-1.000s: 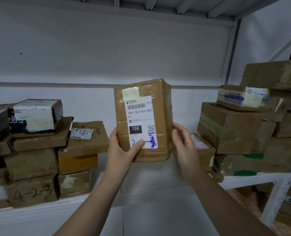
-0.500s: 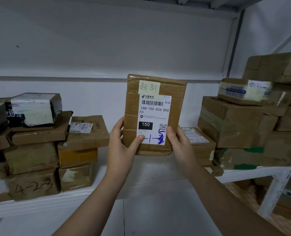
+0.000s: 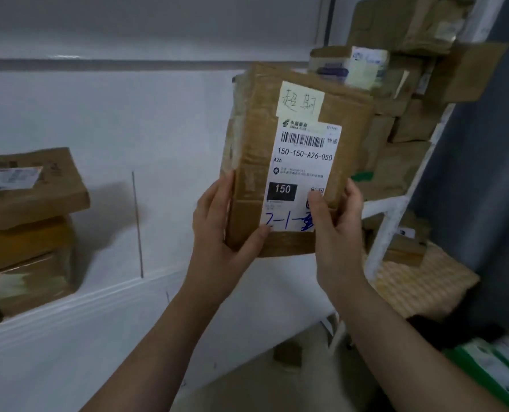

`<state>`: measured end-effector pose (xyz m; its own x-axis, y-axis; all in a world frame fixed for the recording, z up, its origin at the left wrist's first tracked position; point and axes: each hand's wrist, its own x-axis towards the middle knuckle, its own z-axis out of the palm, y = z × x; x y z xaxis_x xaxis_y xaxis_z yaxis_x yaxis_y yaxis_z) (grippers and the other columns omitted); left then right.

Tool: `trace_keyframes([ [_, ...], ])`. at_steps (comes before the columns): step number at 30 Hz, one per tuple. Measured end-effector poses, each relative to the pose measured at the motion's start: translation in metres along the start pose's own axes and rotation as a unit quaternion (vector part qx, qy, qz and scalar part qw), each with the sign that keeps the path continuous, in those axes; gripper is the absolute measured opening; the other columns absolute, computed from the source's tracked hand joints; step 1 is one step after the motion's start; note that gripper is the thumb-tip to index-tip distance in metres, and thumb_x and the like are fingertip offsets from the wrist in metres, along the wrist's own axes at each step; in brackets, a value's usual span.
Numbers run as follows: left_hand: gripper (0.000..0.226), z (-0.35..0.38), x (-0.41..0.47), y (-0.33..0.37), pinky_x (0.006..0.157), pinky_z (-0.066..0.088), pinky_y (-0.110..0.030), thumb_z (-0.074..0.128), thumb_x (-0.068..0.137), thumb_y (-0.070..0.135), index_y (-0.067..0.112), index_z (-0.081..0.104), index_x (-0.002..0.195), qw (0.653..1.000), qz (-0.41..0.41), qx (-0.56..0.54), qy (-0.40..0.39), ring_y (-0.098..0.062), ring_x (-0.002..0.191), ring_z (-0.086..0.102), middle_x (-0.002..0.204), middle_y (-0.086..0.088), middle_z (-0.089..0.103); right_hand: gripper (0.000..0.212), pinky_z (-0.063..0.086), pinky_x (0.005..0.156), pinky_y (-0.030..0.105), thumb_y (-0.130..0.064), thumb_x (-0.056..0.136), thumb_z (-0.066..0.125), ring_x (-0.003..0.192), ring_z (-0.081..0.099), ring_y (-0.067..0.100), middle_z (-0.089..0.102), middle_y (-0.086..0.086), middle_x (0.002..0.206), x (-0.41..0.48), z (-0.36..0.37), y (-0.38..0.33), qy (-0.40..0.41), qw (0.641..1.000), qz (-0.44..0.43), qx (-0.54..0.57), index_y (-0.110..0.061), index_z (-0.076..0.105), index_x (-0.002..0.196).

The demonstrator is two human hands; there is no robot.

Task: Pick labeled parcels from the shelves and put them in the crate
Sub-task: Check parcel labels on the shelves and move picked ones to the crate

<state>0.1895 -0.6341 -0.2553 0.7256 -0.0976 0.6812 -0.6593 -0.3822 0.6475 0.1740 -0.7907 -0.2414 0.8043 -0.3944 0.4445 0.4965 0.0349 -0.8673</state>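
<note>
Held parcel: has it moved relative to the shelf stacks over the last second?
Yes. The parcel has shifted right: earlier it sat in the gap between the two stacks, now it overlaps the right-hand stack, far from the left stack.

We see our left hand and right hand bare, thumbnails short, and our left forearm and right forearm bare down to the view's lower edge.
</note>
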Motion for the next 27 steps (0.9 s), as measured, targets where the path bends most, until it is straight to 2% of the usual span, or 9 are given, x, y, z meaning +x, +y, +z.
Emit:
trace_keyframes([
  [3, 0.086, 0.042, -0.015, 0.017, 0.107, 0.04, -0.041, 0.063, 0.078, 0.046, 0.029, 0.017, 0.149, 0.996, -0.018, -0.051, -0.065, -0.006, 0.135, 0.029, 0.146, 0.001, 0.031, 0.048, 0.056, 0.087, 0.033, -0.026, 0.092, 0.058, 0.109, 0.062, 0.01, 0.062, -0.004, 0.122, -0.012, -0.05, 0.0, 0.054, 0.998, 0.014, -0.028, -0.022, 0.038, 0.136],
  [8, 0.085, 0.124, -0.046, 0.057, 0.101, 0.044, -0.042, 0.067, 0.072, 0.045, 0.043, 0.022, 0.144, 0.984, -0.037, -0.111, -0.134, -0.007, 0.128, 0.04, 0.138, 0.015, 0.038, 0.047, 0.056, 0.076, 0.022, -0.016, 0.092, 0.059, 0.099, 0.064, 0.0, 0.062, -0.008, 0.116, -0.04, -0.152, -0.009, 0.123, 0.989, 0.044, -0.068, -0.026, 0.036, 0.132],
  [10, 0.08, 0.161, -0.063, 0.081, 0.093, 0.047, -0.024, 0.072, 0.073, 0.038, 0.053, 0.027, 0.137, 0.973, -0.049, -0.145, -0.171, 0.001, 0.12, 0.047, 0.124, 0.034, 0.043, 0.053, 0.054, 0.083, 0.024, -0.017, 0.09, 0.064, 0.101, 0.063, -0.001, 0.062, -0.009, 0.119, -0.058, -0.199, -0.016, 0.138, 0.982, 0.056, -0.111, -0.027, 0.035, 0.133],
  [11, 0.079, 0.18, -0.073, 0.093, 0.085, 0.046, -0.012, 0.075, 0.074, 0.03, 0.052, 0.029, 0.134, 0.966, -0.061, -0.167, -0.189, 0.008, 0.113, 0.049, 0.117, 0.039, 0.047, 0.057, 0.053, 0.09, 0.029, -0.019, 0.088, 0.068, 0.105, 0.062, 0.0, 0.061, -0.009, 0.121, -0.068, -0.225, -0.018, 0.145, 0.978, 0.067, -0.136, -0.027, 0.035, 0.134],
  [13, 0.076, 0.219, -0.098, 0.114, 0.073, 0.044, -0.003, 0.078, 0.076, 0.02, 0.047, 0.034, 0.132, 0.948, -0.095, -0.2, -0.227, 0.019, 0.101, 0.052, 0.105, 0.043, 0.053, 0.06, 0.05, 0.097, 0.04, -0.02, 0.085, 0.071, 0.109, 0.061, 0.005, 0.062, -0.007, 0.122, -0.092, -0.276, -0.023, 0.153, 0.97, 0.101, -0.158, -0.034, 0.036, 0.133],
  [16, 0.072, 0.272, -0.141, 0.141, 0.071, 0.047, -0.01, 0.077, 0.077, 0.024, 0.041, 0.04, 0.136, 0.918, -0.156, -0.221, -0.291, 0.02, 0.091, 0.054, 0.105, 0.037, 0.055, 0.063, 0.049, 0.098, 0.044, -0.033, 0.077, 0.074, 0.113, 0.06, 0.01, 0.061, -0.008, 0.124, -0.133, -0.346, -0.031, 0.167, 0.953, 0.149, -0.204, -0.054, 0.036, 0.122],
  [21, 0.069, 0.343, -0.207, 0.174, 0.086, 0.054, -0.034, 0.075, 0.079, 0.027, 0.037, 0.041, 0.138, 0.863, -0.226, -0.236, -0.385, -0.004, 0.103, 0.062, 0.122, 0.014, 0.06, 0.071, 0.048, 0.099, 0.029, -0.022, 0.082, 0.075, 0.115, 0.055, 0.002, 0.054, -0.012, 0.128, -0.199, -0.439, -0.031, 0.205, 0.928, 0.229, -0.21, -0.039, 0.028, 0.134],
  [23, 0.065, 0.366, -0.228, 0.18, 0.087, 0.052, -0.032, 0.074, 0.081, 0.029, 0.036, 0.043, 0.137, 0.851, -0.228, -0.225, -0.417, -0.004, 0.104, 0.06, 0.122, 0.015, 0.059, 0.076, 0.049, 0.096, 0.025, -0.025, 0.082, 0.075, 0.115, 0.055, 0.003, 0.052, -0.01, 0.131, -0.219, -0.466, -0.029, 0.226, 0.916, 0.265, -0.2, -0.033, 0.027, 0.14],
  [27, 0.054, 0.408, -0.257, 0.188, 0.081, 0.049, -0.023, 0.073, 0.082, 0.024, 0.033, 0.047, 0.128, 0.831, -0.233, -0.199, -0.463, 0.003, 0.099, 0.059, 0.111, 0.021, 0.06, 0.073, 0.05, 0.075, 0.011, -0.026, 0.082, 0.075, 0.104, 0.058, -0.001, 0.057, -0.011, 0.12, -0.247, -0.506, -0.016, 0.273, 0.888, 0.333, -0.162, -0.023, 0.031, 0.14],
])
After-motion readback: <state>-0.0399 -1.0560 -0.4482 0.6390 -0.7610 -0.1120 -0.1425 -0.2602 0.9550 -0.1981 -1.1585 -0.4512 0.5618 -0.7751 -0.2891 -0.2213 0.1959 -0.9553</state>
